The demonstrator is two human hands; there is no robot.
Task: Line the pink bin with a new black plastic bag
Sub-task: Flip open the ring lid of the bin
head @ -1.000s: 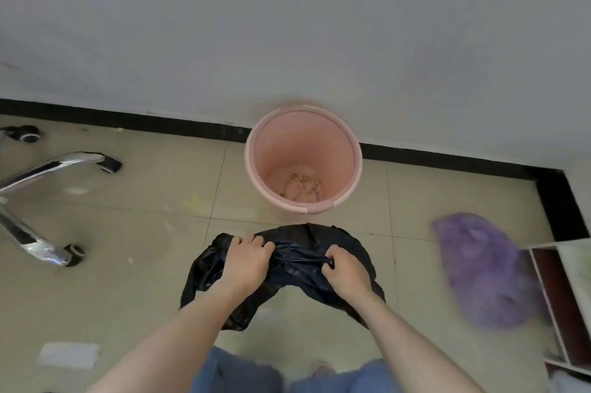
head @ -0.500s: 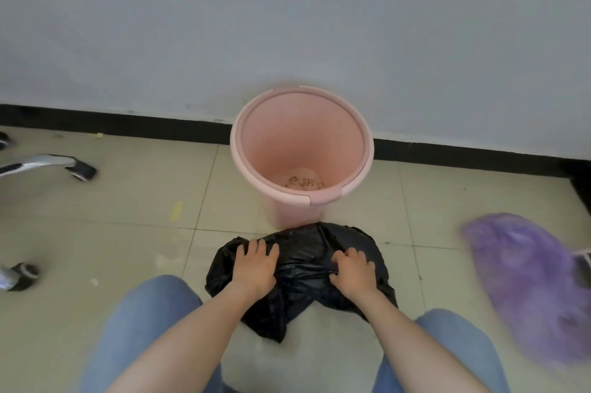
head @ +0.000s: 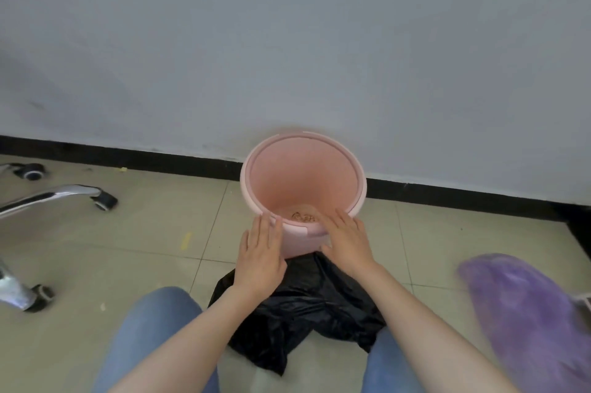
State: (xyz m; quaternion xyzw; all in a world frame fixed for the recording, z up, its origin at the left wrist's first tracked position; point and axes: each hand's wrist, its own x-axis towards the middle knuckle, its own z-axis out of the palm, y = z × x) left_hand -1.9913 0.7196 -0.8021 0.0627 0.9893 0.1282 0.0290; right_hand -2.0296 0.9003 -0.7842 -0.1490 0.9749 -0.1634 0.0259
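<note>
Pink bin (head: 303,178) stands upright on the tiled floor (head: 153,232) against the wall (head: 287,41), unlined, with small debris on its bottom. Black plastic bag (head: 297,306) lies crumpled on the floor just before the bin, between the person's knees. Left hand (head: 260,255) and right hand (head: 348,240) reach toward the near rim, fingers extended, gripping nothing. Purple bag (head: 524,312) lies right; chair base (head: 54,197) left.

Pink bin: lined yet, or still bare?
Bare. The pink bin shows only pink inner wall; the black bag lies crumpled on the floor before it.
</note>
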